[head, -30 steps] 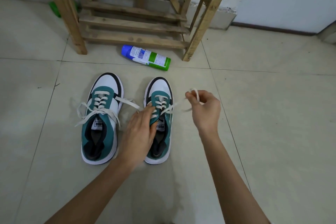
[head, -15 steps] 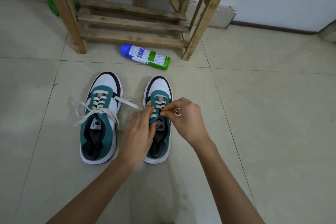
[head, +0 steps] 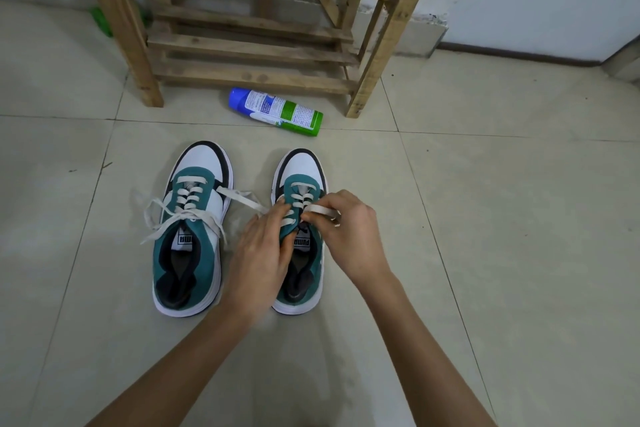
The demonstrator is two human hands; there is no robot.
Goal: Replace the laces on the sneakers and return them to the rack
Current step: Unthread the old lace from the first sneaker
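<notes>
Lacing job's happening on the floor [head: 485, 253] by the rack [head: 252, 48]. Left hand [head: 263, 253] grips the sneaker [head: 304, 166] by its upper so it can't slide; right hand [head: 349, 236] pinches the lace [head: 320, 209] end at the eyelets, ready to thread I'd guess.

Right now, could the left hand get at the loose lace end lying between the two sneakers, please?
Probably yes: the left hand holds the right sneaker, and the loose lace end lies on the floor beside its fingers, nothing between.
</notes>
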